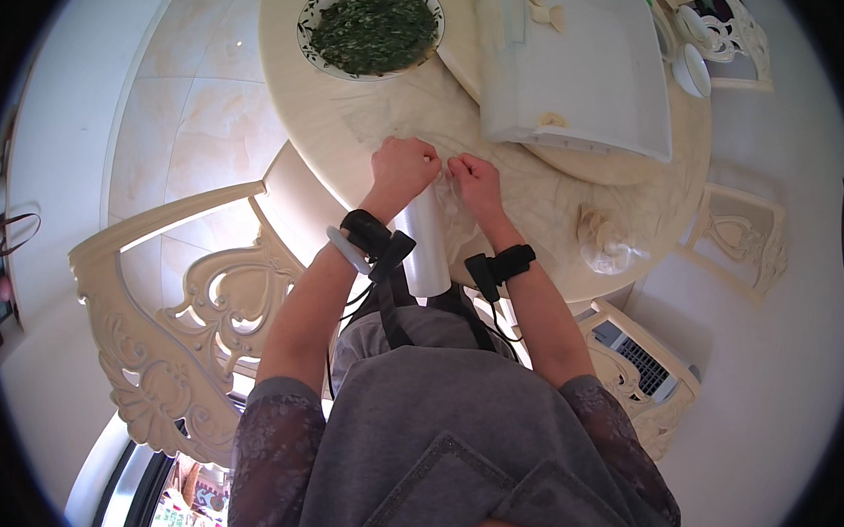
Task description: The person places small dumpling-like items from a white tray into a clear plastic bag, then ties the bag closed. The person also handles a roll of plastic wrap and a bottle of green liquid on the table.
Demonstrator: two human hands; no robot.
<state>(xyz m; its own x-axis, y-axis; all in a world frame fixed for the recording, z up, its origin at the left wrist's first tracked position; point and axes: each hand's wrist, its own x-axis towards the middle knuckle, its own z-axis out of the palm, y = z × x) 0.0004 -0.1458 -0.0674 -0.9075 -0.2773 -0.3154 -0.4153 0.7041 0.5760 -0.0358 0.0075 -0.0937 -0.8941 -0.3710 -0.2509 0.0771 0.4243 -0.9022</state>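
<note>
A roll of clear plastic film (423,246) stands at the table's near edge, its lower end toward my body. At its far end my left hand (404,167) is closed, with the fingertips pinching the film. My right hand (476,185), a little to the right, pinches thin clear film between thumb and forefinger. A loose, crumpled part of the film (457,223) hangs between the hands and beside the roll. Its exact edges are hard to make out against the pale table.
The round marble-patterned table (380,113) bears a patterned bowl of chopped greens (376,29). To the right sits a white plastic tray (597,65) with dough pieces (546,9). Nearer lies a clear plastic bag (601,245). A carved chair (197,301) stands at left.
</note>
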